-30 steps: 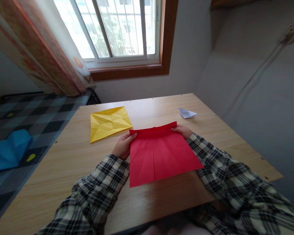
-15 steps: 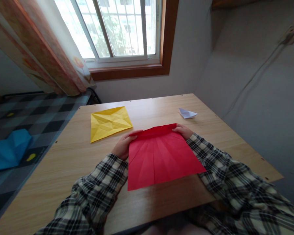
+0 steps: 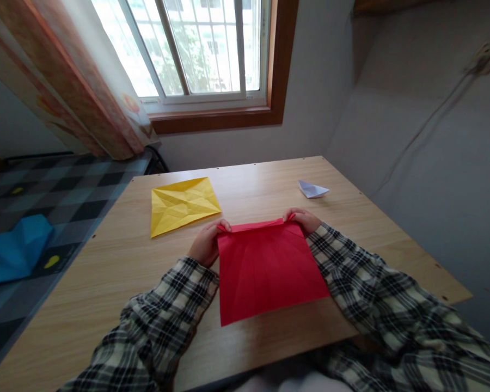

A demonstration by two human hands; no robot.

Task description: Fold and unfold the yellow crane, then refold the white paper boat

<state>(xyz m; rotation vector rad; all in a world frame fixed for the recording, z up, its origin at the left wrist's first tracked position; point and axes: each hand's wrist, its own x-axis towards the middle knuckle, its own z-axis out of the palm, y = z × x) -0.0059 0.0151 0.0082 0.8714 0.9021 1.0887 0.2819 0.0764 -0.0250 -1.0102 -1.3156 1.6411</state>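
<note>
A sheet of red paper, marked with fan-like creases, is stretched between my two hands over the wooden table. My left hand pinches its far left corner, thumb on top. At the far right corner, my right hand grips the paper in the same way. Between the hands a narrow strip along the far edge is folded over toward me. The near part of the sheet hangs down toward the table's front. Fingers underneath the paper are hidden.
Creased yellow paper lies at the table's back left. A small white folded paper sits at the back right. Blue folded paper rests on the checked cloth to the left. Beyond the table is a window.
Both hands have turned the red paper's far edge over toward me, so a folded strip now shows. The sheet's near edge has swung slightly and hangs lower on the left.
</note>
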